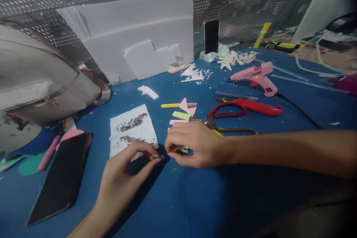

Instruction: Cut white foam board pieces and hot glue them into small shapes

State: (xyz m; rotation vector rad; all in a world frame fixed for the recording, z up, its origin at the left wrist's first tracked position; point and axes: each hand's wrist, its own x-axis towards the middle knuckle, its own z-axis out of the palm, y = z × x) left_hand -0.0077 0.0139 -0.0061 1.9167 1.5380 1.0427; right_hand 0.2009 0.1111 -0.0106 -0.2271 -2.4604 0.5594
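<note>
My left hand point(126, 171) is pinched at the fingertips on something tiny that I cannot make out, right beside a white sheet point(132, 130) bearing two strips of coloured glitter. My right hand point(195, 143) is curled shut just to the right, holding small yellow-green paper pieces point(182, 149) against the blue table point(195, 200). The two hands nearly touch. Loose pink and green paper strips point(182, 113) and a yellow stick point(174, 105) lie just beyond my right hand.
Red-handled scissors point(245, 107) and a pink glue gun point(258, 76) with its cord lie at the right. A dark phone point(60, 178) lies at the left near a grey bag point(39, 81). White foam boards point(134, 33), a propped phone point(211, 36) and white cuttings point(192, 74) stand behind.
</note>
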